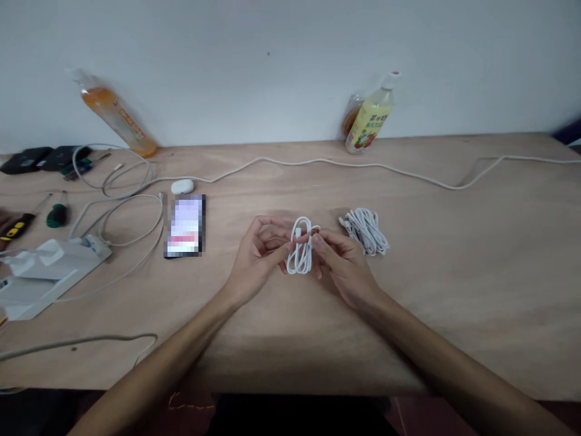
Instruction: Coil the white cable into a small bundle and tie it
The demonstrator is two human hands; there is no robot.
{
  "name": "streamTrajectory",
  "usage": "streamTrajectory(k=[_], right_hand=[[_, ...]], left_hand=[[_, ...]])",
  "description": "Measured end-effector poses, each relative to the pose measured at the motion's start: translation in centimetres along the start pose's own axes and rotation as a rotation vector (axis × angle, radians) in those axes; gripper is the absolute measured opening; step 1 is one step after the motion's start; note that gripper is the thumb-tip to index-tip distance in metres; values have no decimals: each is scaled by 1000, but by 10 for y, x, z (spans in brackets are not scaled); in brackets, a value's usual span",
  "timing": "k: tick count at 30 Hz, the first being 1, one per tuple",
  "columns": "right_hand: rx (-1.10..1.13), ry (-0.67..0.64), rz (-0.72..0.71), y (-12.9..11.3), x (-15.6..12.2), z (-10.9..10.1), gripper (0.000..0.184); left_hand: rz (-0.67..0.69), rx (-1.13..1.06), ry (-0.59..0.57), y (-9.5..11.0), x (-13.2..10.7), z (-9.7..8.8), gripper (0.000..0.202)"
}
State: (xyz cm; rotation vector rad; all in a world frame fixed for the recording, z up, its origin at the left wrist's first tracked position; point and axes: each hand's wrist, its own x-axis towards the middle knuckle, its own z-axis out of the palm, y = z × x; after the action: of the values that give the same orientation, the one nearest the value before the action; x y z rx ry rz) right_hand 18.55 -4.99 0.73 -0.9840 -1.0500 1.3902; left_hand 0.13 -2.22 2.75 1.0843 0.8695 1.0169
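A small coiled white cable [300, 248] is held between both hands above the middle of the wooden table [454, 260]. My left hand [256, 251] pinches its left side with curled fingers. My right hand [342, 263] grips its right side, thumb and fingers closed on the loops. A second bundled white cable [367, 230] lies on the table just right of my right hand, untouched.
A phone [185, 226] and a white earbud case [182, 186] lie to the left. Farther left are loose white cables [122, 206], a power strip [91, 245], screwdrivers [57, 213] and dark cases. Two bottles [370, 118] lean against the wall. A long white cord [363, 165] crosses the back.
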Motion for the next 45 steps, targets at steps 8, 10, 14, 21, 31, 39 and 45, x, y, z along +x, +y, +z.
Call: streamTrajectory(k=[8,10,14,21,31,39,45], right_hand=[[-135,7,-76,1,1,-1,39],[-183,29,-97,0,0,-1,37],[-208,60,-120,-2,-1,0,32],[-207,83,-92,-4,-1,0,37],[-234,128,-75,-3,0,-2,42],[-235,162,-72,-5,0,-1,41],[-215,181,-72,-4,1,-2,48]], left_hand=[[51,266,17,-4,-5,3,17],[58,297,50,-6,-5,4,19],[73,359,108,-8,-4,4,30],[156,587,149,-7,-6,0,15],[-12,290,55,-4,-3,4,20],[57,298,-1,3,-3,3,28],[85,329,-43,0,-2,1,36]])
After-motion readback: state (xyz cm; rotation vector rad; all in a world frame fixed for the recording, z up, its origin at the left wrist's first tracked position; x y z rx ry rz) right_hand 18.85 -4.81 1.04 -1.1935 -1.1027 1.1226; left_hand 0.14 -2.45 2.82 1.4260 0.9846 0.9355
